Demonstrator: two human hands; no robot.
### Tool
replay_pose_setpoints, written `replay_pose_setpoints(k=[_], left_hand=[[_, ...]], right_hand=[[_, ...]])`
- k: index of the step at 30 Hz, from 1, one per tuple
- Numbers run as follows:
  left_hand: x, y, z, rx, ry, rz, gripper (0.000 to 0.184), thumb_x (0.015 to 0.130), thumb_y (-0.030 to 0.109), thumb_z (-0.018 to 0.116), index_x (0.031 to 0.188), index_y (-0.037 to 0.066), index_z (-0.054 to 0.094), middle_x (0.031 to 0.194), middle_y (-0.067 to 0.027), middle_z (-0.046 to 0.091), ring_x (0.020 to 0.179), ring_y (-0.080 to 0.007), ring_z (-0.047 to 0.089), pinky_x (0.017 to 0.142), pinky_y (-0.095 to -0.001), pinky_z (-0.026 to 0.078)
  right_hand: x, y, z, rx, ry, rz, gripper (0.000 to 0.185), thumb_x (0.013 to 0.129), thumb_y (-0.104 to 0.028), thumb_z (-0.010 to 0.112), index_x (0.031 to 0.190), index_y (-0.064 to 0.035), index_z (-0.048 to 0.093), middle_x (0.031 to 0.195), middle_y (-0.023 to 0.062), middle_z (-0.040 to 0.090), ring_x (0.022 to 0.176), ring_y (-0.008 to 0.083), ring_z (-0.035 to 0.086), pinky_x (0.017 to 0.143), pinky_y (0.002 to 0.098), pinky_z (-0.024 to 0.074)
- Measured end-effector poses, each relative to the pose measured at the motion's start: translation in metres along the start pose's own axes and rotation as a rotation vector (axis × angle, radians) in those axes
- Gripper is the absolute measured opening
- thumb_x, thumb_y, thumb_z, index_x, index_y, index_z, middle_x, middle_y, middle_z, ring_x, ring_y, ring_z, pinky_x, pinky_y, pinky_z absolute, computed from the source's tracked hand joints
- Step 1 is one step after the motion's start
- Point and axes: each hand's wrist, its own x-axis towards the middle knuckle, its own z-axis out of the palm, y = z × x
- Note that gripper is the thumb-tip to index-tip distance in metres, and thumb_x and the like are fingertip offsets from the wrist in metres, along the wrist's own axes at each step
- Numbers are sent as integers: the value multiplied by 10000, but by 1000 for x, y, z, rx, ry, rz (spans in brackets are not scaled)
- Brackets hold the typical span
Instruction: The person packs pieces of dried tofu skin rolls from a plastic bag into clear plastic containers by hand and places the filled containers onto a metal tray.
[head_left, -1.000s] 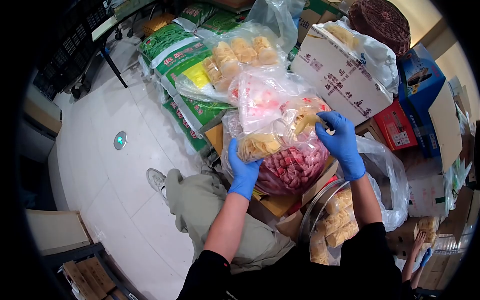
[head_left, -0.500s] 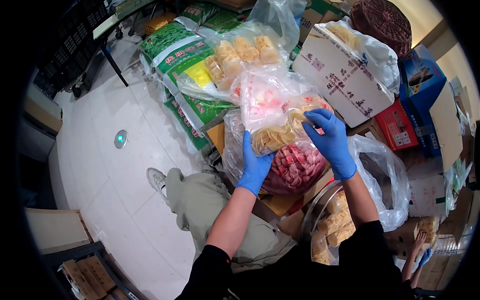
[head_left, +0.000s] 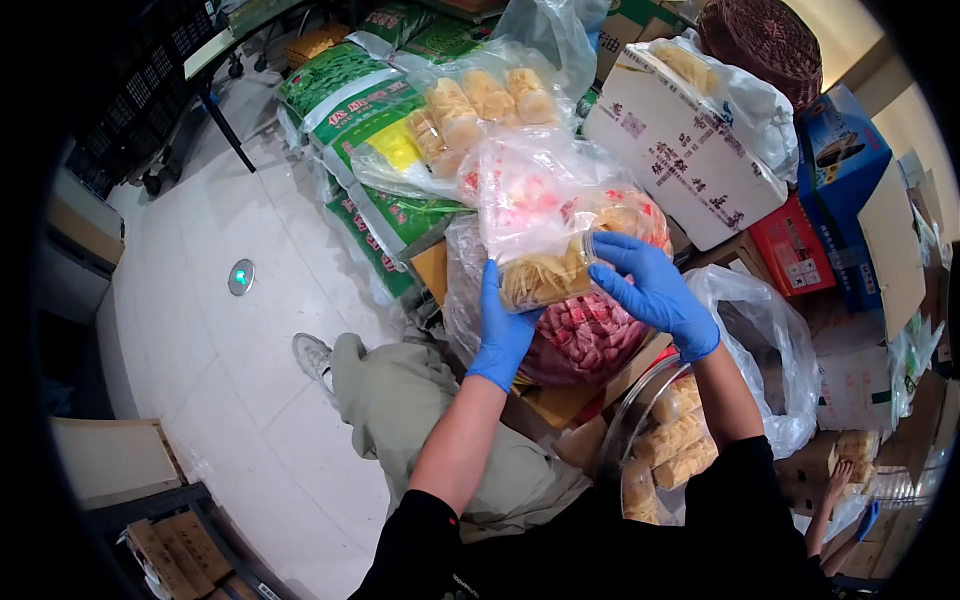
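A clear plastic jar filled with pale yellow dried strips lies on its side between my gloved hands. My left hand grips its left end and underside, with the thumb up along the side. My right hand closes on the jar's right end, fingers at the rim. Just beyond is a clear bag with pink-red marks, and another bag of yellowish pieces sits behind my right fingers. Under the jar bulges a clear bag of dark pink pieces.
Filled jars lie on green sacks. A round clear tub holds more yellow-filled containers by my right forearm. An open plastic bag, a white carton and a blue box stand right. Another person's hands are at lower right.
My right hand has moved from pinching strips near the jar's mouth to holding its right end. The jar has levelled slightly. My left hand stays on it.
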Motion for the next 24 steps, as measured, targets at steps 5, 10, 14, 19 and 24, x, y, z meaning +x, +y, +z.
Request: replay_pose_setpoints(k=[5, 10, 14, 19, 24], left_hand=[[-2, 2, -4, -4, 48, 29, 710, 958, 595, 434, 1423, 59, 440, 1388, -165, 521, 1266, -336, 527, 1065, -495, 446], [-8, 9, -1, 4, 75, 48, 690, 953, 579, 440, 1422, 73, 445, 1393, -159, 510, 1264, -336, 522, 1054, -499, 455], [-10, 12, -2, 36, 101, 63, 675, 955, 567, 426, 1422, 79, 446, 1386, -152, 516, 1251, -331, 530, 1034, -485, 469], [-8, 17, -3, -49, 18, 70, 665, 955, 566, 411, 1419, 92, 452, 1391, -124, 515, 1237, -315, 539, 990, -461, 496], [-11, 16, -2, -96, 165, 95, 675, 927, 567, 462, 1426, 113, 450, 1411, -104, 502, 1253, -306, 520, 978, -474, 497]], right_hand=[[2, -6, 2, 44, -183, 88, 603, 933, -397, 633, 1384, -13, 518, 1360, 208, 565, 1280, 344, 536, 1063, 372, 415], [11, 8, 9, 236, -278, 33, 620, 931, -343, 663, 1441, -53, 461, 1425, 181, 521, 1315, 286, 512, 1101, 361, 378], [16, 14, 19, 147, -261, -16, 601, 945, -331, 648, 1451, -69, 459, 1310, 181, 620, 1155, 226, 624, 978, 337, 476], [5, 10, 1, 615, -108, 371, 370, 975, -227, 562, 1272, -16, 626, 1047, 155, 695, 969, 198, 669, 877, 324, 518], [12, 111, 19, 212, 306, 280, 277, 823, -24, 489, 992, 28, 702, 825, 159, 708, 841, 249, 684, 799, 335, 526]])
